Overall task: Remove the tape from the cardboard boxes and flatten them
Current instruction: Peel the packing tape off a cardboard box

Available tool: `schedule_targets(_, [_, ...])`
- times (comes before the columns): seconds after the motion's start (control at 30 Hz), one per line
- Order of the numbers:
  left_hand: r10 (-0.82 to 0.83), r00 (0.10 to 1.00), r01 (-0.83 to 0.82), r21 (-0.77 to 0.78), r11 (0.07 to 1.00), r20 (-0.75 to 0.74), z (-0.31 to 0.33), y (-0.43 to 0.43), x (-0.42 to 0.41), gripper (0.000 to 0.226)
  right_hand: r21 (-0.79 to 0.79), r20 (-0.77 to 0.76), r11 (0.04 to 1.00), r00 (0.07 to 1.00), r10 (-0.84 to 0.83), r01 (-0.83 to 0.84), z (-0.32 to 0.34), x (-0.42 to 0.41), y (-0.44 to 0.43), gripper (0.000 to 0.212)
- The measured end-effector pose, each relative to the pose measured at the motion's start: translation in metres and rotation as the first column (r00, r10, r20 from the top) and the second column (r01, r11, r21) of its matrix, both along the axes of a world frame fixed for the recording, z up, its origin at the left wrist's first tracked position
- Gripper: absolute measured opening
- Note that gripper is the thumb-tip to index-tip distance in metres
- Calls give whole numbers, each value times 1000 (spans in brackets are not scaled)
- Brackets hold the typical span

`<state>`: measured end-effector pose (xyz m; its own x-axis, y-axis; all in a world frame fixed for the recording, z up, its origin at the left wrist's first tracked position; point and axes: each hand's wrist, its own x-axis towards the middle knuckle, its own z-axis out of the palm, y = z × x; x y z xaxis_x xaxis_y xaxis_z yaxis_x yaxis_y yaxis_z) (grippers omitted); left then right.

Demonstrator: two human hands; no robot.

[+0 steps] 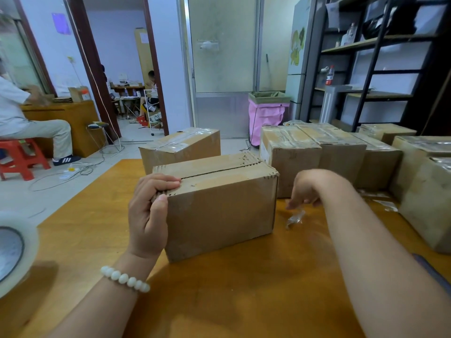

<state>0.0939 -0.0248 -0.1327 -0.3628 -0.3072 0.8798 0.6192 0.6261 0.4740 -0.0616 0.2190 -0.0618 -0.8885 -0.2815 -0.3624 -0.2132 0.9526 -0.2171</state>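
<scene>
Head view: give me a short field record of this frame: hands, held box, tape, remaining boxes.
left hand: grips the front box at its top left edge
right hand: blurred, fingers curled just above a tape scrap; contact unclear
front box: closed, top seam bare of tape
other boxes: taped, behind and to the right
tape roll: far left, partly cropped

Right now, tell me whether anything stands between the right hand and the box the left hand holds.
Nothing visible does. The right hand hangs just beyond the right end of the box, an open gap between them. A crumpled tape scrap shows below the hand, not in that gap.
</scene>
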Motion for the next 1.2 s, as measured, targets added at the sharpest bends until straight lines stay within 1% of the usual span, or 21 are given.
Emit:
schedule_targets(0.07, [2,1000,-2,5,1000,6,0,0,0,27,170,54,984,998,42,-51,-9,1,-5,29])
schedule_targets(0.1, [5,1000,-5,6,1000,9,0,1,0,27,212,56,975,997,53,-64,-12,-1,-7,28])
schedule_targets(0.2, [3,1000,-4,13,1000,19,0,2,0,28,272,50,961,998,47,-59,-16,-5,-12,28])
schedule_targets(0.3, [4,1000,-4,19,1000,12,0,1,1,28,336,42,937,996,84,-93,-21,-9,-11,35])
schedule_targets(0.47, [-4,1000,4,27,1000,6,-2,3,-3,28,284,36,955,996,81,-88,-21,-10,-6,42])
schedule_targets(0.57, [-13,1000,13,6,1000,4,-3,3,-5,35,247,-5,967,998,70,-67,-19,-2,-9,35])
schedule_targets(0.6, [-13,1000,13,0,1000,9,-3,3,-5,35,218,-30,975,998,56,-48,-19,0,-9,33])
schedule_targets(0.67, [0,1000,1,-30,1000,27,-4,6,-4,31,82,-104,997,995,-6,15,-16,5,-7,35])
schedule_targets(0.73, [10,997,-7,-35,999,74,-7,9,-3,32,-147,-246,989,968,-55,19,-9,12,-5,27])
schedule_targets(0.77, [-4,994,5,-4,1000,110,-11,10,-3,37,-283,-310,959,948,-75,-16,-4,15,-4,24])
schedule_targets(0.8, [-52,987,40,83,996,150,-11,12,-2,42,-399,-341,915,936,-92,-55,2,21,-5,27])
schedule_targets(0.83, [-133,975,91,226,970,176,-9,13,-2,46,-497,-340,864,935,-106,-82,5,28,-6,34])
schedule_targets(0.87, [-225,959,143,388,910,175,-4,16,-1,47,-595,-288,801,949,-132,-69,7,35,-6,40])
schedule_targets(0.9, [-302,941,179,530,829,155,0,17,0,45,-698,-194,716,967,-163,-19,6,41,-5,45])
schedule_targets(0.93, [-361,921,195,633,749,144,4,17,0,40,-779,-83,626,980,-180,50,5,48,-4,48])
schedule_targets(0.97, [-403,903,196,689,697,151,6,16,0,38,-826,11,553,984,-176,108,3,54,-3,50])
schedule_targets(1.0, [-434,882,189,706,682,184,6,14,-1,42,-838,51,531,986,-161,130,-1,58,-3,51])
schedule_targets(1.03, [-451,863,177,698,694,230,5,13,-2,49,-829,38,548,989,-145,113,-5,59,-3,49])
schedule_targets(1.1, [-446,842,167,638,752,304,1,12,-1,65,-814,-42,579,991,-131,42,-13,61,-4,44])
schedule_targets(1.17, [-435,835,201,550,811,336,2,14,4,77,-835,-90,550,985,-146,5,-18,60,-6,47])
schedule_targets(1.2, [-425,841,223,502,836,335,2,15,6,78,-854,-78,521,987,-142,8,-20,59,-6,53])
